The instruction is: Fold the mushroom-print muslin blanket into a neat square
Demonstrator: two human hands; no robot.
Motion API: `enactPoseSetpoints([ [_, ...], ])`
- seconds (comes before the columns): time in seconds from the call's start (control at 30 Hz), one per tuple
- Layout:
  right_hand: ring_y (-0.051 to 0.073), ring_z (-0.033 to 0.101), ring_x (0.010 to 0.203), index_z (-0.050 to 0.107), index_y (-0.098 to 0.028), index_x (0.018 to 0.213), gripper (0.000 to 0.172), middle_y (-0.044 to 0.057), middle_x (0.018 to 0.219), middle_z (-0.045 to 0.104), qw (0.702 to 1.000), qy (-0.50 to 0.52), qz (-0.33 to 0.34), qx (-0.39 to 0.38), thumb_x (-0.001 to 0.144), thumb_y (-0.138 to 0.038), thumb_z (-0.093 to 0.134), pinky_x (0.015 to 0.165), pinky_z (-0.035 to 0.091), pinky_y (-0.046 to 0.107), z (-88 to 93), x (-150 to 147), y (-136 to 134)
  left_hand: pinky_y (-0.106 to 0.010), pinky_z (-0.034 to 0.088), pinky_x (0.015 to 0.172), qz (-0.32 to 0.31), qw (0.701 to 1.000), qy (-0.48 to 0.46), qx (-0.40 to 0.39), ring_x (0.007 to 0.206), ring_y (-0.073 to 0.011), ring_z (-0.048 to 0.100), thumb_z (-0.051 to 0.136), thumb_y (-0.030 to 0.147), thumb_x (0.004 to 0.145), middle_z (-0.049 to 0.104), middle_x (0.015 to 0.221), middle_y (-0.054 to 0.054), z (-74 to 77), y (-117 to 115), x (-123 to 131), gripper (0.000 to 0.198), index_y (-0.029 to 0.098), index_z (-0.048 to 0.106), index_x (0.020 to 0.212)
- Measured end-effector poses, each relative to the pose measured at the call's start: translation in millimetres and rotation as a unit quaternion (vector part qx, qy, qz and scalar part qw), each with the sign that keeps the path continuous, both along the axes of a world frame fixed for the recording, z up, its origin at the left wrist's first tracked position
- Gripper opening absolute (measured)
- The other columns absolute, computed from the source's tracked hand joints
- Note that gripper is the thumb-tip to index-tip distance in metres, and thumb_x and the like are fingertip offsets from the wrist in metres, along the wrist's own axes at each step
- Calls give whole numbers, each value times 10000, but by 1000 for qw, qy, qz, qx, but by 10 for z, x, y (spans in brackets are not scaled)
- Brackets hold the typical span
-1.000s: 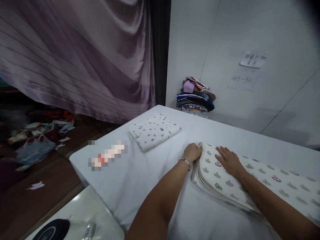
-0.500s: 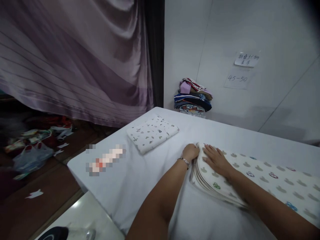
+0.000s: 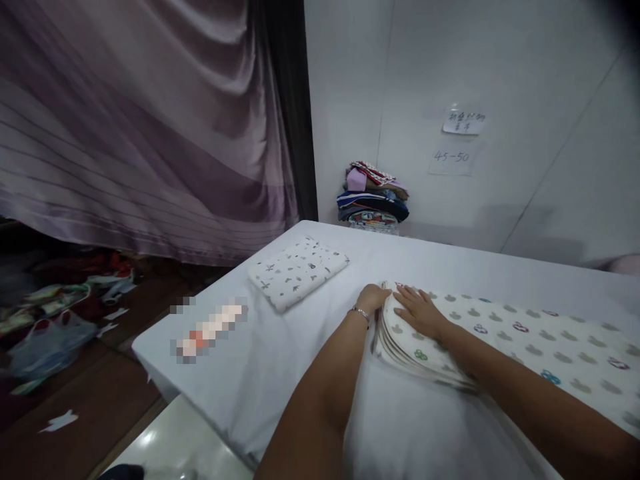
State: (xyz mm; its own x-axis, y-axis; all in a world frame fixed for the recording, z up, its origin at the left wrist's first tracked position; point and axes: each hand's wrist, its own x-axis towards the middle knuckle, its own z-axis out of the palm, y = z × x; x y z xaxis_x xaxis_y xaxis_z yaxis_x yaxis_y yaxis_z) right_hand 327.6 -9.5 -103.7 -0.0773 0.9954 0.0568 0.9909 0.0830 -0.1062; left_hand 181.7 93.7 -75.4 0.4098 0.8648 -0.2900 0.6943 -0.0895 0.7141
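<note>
A long printed cloth (image 3: 525,340), white with grey and coloured motifs and folded in several layers, lies across the white-covered table (image 3: 280,360). My left hand (image 3: 373,298) grips the cloth's left end, fingers curled around the layered edge; a bracelet is on that wrist. My right hand (image 3: 419,311) lies flat on top of the cloth, fingers spread, just beside the left hand.
A small folded patterned cloth (image 3: 297,270) lies at the table's far left. A pile of folded clothes (image 3: 373,197) stands against the white wall. A purple curtain (image 3: 150,120) hangs at left; bags and scraps (image 3: 45,320) litter the floor below it.
My right hand has slid left along the cloth toward the left hand. The view has shifted a little to the right. The left hand keeps its hold on the edge.
</note>
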Motion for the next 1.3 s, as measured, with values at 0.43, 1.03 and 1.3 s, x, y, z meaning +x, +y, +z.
enactPoseSetpoints([
  [0.43,263,162,1411,358,-290,1446,654,30,1529,232,986,85,-132,-61,919,-642,198,1137,141,502,145,976,-1705,-370,428,844,-22,977,108,185,1088,-305,578,321,326,929,603,1166,-237,131,-321,11,411,59,580,1105],
  [1.03,246,151,1416,359,-169,1444,649,98,1531,229,940,-12,-340,36,935,-536,188,1125,229,446,171,2050,-2559,-478,283,1086,-166,858,177,453,1358,-309,315,402,434,898,396,1444,-177,-16,-592,130,569,81,452,1342],
  [1.3,261,125,1420,269,-193,1475,677,76,1553,173,923,5,-383,-27,915,-570,216,1125,190,494,127,2517,-2009,-534,253,1089,-207,846,212,444,1375,-316,295,298,471,921,374,1457,-176,-191,-649,60,606,81,464,1354],
])
